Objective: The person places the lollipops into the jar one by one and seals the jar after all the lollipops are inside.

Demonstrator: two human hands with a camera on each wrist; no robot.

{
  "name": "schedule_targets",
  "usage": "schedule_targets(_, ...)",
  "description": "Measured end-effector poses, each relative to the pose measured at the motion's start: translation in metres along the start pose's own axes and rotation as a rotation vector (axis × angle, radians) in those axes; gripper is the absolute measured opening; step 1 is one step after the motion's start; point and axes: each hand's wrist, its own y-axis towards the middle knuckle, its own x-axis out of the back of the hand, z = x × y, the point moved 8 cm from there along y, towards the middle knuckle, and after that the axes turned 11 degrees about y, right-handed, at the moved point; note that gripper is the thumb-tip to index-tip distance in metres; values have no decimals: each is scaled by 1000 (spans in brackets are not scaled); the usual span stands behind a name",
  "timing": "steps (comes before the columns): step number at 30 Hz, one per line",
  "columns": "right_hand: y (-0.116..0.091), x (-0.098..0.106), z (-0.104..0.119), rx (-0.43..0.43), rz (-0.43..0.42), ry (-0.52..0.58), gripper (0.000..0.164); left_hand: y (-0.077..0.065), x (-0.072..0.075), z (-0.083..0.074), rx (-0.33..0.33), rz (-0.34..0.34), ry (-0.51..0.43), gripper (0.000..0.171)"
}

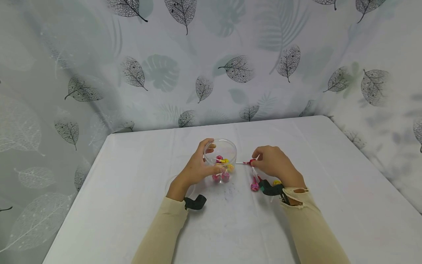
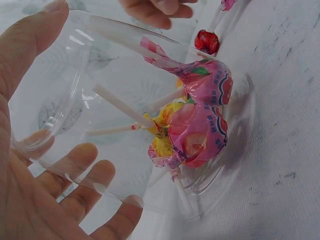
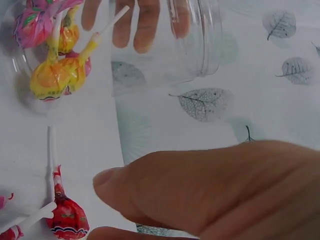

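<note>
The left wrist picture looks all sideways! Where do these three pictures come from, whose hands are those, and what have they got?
There's no robot here, just a person's two bare hands. The widest picture comes from a camera on their head, looking forward and down. The others come from small black cameras on the wrists, so they look tilted. The left hand holds a clear, round plastic tub with pink- and yellow-wrapped lollipops inside. The right hand is close to a red-wrapped lollipop with a white stick, but doesn't seem to grip it. That one lies on the white table, near a pink-wrapped lollipop.
</note>
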Motion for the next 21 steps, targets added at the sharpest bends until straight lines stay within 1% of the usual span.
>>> schedule_targets(3,2,-6,-8,-55,65,-11,12,0,0,0,-1,1,-3,100)
schedule_targets(9,0,-17,-22,-158,177,-29,10,0,-1,2,17,2,9,101)
schedule_targets(13,-2,-20,-27,-173,220,-12,7,0,-1,3,22,1,20,101)
schedule_targets(21,0,-25,-29,-173,245,-36,5,0,-1,3,23,3,16,100)
